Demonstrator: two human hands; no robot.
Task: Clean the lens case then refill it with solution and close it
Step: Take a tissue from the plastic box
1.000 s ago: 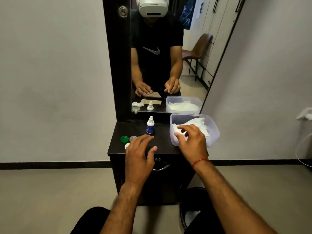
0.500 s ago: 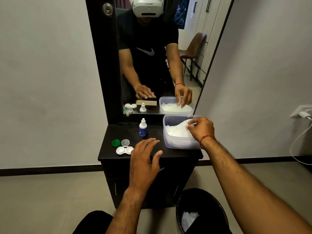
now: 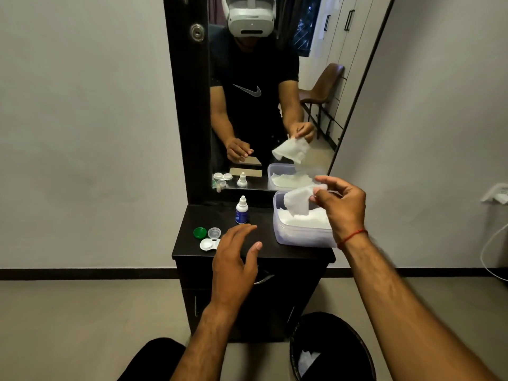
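A white lens case (image 3: 208,244) lies open on the dark cabinet top (image 3: 275,251) at its left, partly hidden by my left hand. Behind it sit a green cap (image 3: 199,232) and a clear cap (image 3: 214,232). The small solution bottle (image 3: 242,210) with a blue label stands upright, capped, near the mirror. My left hand (image 3: 233,259) hovers open over the cabinet's front, just right of the case. My right hand (image 3: 341,207) pinches a white tissue (image 3: 298,200), lifted above the clear plastic tissue box (image 3: 299,237) on the right.
A tall mirror (image 3: 264,92) in a black frame rises behind the cabinet. A black waste bin (image 3: 332,347) with crumpled tissue inside stands on the floor at lower right. A wall socket with a white cable (image 3: 494,195) is on the right wall.
My right hand has pulled a tissue up out of the box and holds it in the air. My left hand has stayed over the cabinet front.
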